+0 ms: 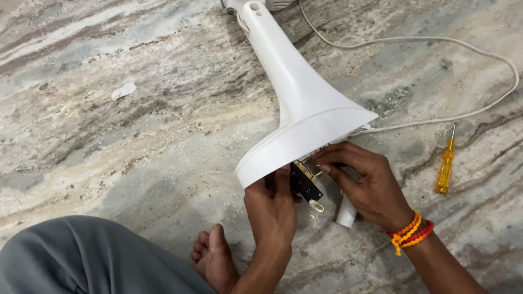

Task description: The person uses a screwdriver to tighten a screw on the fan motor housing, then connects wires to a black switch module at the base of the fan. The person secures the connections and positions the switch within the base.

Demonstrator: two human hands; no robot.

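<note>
Both my hands work at the flared rim of the white plastic fan stand (300, 101) lying on the marble floor (93, 124).
My left hand (273, 208) clasps the rim edge; my right hand (365, 180) pinches the small black circuit board (304, 183) beneath; a yellow screwdriver (446, 164) lies well apart.

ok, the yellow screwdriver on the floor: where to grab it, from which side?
Grip the yellow screwdriver by its thick yellow handle, coming from above. It lies flat on the stone floor, thin shaft pointing away, clear of the white cord, nearest the right hand.
</note>
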